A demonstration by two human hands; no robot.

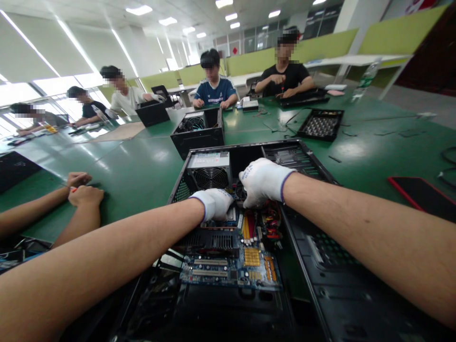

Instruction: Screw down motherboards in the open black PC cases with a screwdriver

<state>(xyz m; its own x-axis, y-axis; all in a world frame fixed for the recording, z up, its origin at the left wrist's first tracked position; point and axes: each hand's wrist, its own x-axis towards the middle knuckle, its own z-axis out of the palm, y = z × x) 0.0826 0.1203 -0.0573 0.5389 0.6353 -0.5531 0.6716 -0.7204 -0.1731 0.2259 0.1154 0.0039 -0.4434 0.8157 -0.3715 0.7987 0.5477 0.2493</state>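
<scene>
A black computer case (306, 266) lies open before me, with a blue motherboard (219, 280) inside. My left hand (215, 204), in a white glove, reaches down to the upper part of the board. Its fingers are bent together, with the tips partly hidden beside a small dark part (241, 192) that resembles a cooler fan. My right hand (265, 180), also gloved, is curled around the right side of that dark part. A grey power supply (210, 164) with a round fan sits just behind my left hand. Bundled coloured cables (272, 223) lie below my right hand.
Another open case (197, 137) stands beyond mine on the green table (128, 161). A co-worker's hands (83, 190) are at the left. Several people sit across the table. A black tray-like panel (320, 124) and a red-edged dark object (423, 194) lie to the right.
</scene>
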